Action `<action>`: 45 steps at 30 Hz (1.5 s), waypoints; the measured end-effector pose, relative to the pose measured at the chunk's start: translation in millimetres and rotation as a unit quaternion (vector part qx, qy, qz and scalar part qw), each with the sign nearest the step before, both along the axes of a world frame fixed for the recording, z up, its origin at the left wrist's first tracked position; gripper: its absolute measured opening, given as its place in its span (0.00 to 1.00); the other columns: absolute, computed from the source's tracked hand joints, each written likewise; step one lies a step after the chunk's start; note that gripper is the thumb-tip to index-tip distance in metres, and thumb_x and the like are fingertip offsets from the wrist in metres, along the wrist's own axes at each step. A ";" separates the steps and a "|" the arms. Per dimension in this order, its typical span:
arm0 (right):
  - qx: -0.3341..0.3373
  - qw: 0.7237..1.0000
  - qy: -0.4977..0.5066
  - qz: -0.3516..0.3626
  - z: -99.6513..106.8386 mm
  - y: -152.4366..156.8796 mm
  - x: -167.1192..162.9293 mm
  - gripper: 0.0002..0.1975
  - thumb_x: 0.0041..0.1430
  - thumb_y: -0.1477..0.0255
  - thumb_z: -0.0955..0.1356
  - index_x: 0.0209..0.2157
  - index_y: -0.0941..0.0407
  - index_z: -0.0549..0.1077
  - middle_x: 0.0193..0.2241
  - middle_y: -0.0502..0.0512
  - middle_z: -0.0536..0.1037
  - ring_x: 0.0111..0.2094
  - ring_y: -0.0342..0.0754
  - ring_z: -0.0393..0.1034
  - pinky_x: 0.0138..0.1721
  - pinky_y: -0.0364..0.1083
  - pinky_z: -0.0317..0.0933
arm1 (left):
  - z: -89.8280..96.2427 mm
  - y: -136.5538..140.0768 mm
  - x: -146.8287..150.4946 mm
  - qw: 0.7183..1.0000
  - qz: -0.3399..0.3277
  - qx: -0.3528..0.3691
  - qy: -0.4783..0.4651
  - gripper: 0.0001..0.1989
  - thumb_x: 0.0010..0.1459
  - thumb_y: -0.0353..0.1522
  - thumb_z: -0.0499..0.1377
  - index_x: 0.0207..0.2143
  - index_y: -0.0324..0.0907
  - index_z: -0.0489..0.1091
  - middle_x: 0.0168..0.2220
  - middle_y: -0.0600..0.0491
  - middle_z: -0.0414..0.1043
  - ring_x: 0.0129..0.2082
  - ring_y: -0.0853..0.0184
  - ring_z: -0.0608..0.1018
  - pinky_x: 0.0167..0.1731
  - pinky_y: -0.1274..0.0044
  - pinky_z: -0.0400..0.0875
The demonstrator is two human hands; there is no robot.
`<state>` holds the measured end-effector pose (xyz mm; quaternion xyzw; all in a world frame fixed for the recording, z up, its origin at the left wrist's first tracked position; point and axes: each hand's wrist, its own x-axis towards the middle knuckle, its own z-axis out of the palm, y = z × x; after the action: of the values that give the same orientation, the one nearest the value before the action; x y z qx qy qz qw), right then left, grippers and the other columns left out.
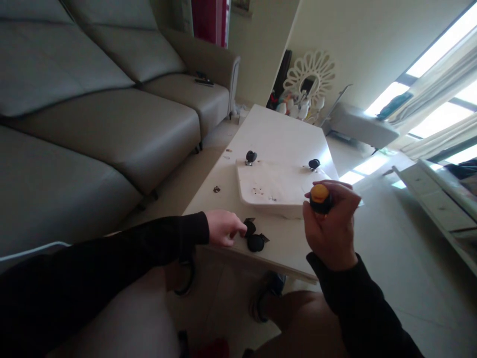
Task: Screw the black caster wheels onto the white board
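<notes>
Now casters lie between the hands, nearer the left one.

cam: head-worn | looks: forward and down, tilted | near: hands, table | far: wall

I can't read any words, names, numbers or signs here. If there are any small letters, they are too tiny or too blurry to make out.
</notes>
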<state>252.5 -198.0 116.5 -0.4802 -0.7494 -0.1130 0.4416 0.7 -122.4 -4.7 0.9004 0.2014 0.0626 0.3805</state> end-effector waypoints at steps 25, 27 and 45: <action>0.031 0.998 -0.040 -0.041 2.9 -17.5 23.8 0.39 0.52 0.82 0.78 0.64 0.51 0.68 0.52 0.60 0.82 0.51 0.57 0.81 0.49 0.58 0.81 | -20.3 117.0 -74.0 0.892 0.436 -0.117 -0.024 0.07 0.44 0.30 0.68 0.29 0.43 0.76 0.26 0.54 0.75 0.16 0.70 0.73 0.21 0.77 0.66; 0.031 0.998 -0.042 -0.042 2.3 -17.7 25.3 0.39 0.51 0.81 0.78 0.63 0.51 0.69 0.51 0.60 0.82 0.51 0.57 0.81 0.49 0.58 0.80 | -25.6 119.6 -76.6 0.892 0.431 -0.135 -0.031 0.08 0.44 0.29 0.69 0.30 0.43 0.77 0.26 0.55 0.75 0.16 0.70 0.73 0.20 0.78 0.66; 0.028 0.998 -0.030 -0.048 1.5 -15.4 25.2 0.41 0.50 0.79 0.79 0.64 0.47 0.69 0.51 0.58 0.82 0.51 0.58 0.80 0.43 0.56 0.81 | -29.8 114.0 -69.2 0.895 0.424 -0.139 0.002 0.06 0.47 0.26 0.65 0.30 0.42 0.79 0.23 0.56 0.74 0.17 0.69 0.74 0.20 0.78 0.64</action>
<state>277.7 -213.5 118.0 -0.4991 -0.7351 -0.1697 0.4262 -68.5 -8.4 -34.5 0.6677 0.5717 0.1877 0.4383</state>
